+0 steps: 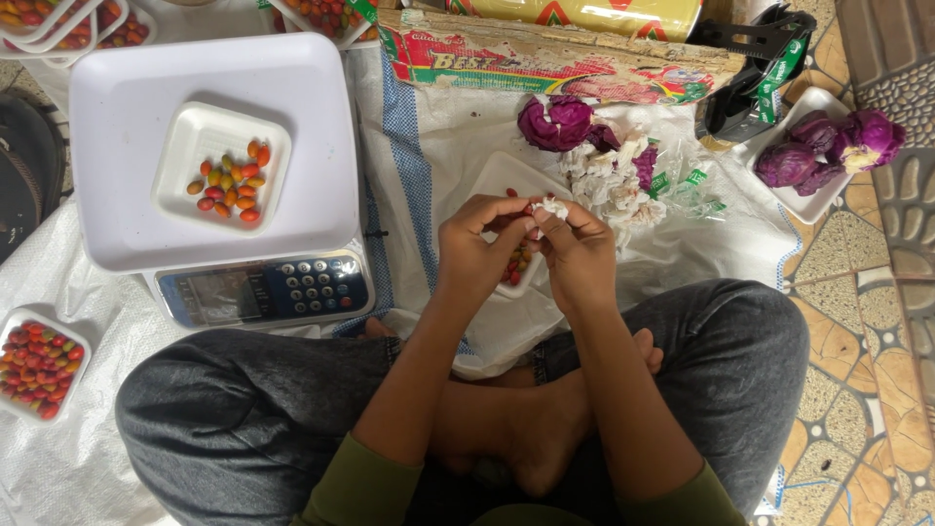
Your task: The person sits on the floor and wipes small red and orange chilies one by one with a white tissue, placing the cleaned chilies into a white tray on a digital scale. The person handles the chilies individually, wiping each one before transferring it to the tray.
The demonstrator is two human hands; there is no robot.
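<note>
At the centre of the frame I see my left hand and right hand brought together, fingertips meeting over a shallow white foam tray. The right fingers are pinched shut on a small crumpled white scrap, perhaps tissue or film; I cannot tell which from here. The left fingers curl closed against the same spot, and whether they grip the scrap too is hidden. The tray beneath the hands holds a few small red and orange cherry tomatoes, mostly covered by my fingers.

Left of centre, a white electronic scale carries a broad white square platter, and on it sits a smaller white foam tray with a loose cluster of mixed red, orange and yellow tomatoes. At the lower left edge, another foam tray is packed full of tomatoes. More filled trays line the upper left corner.

Upper right, a white tray holds purple cabbage pieces. A loose purple cabbage head lies above the hands, beside a pile of crumpled clear wrap.
</note>
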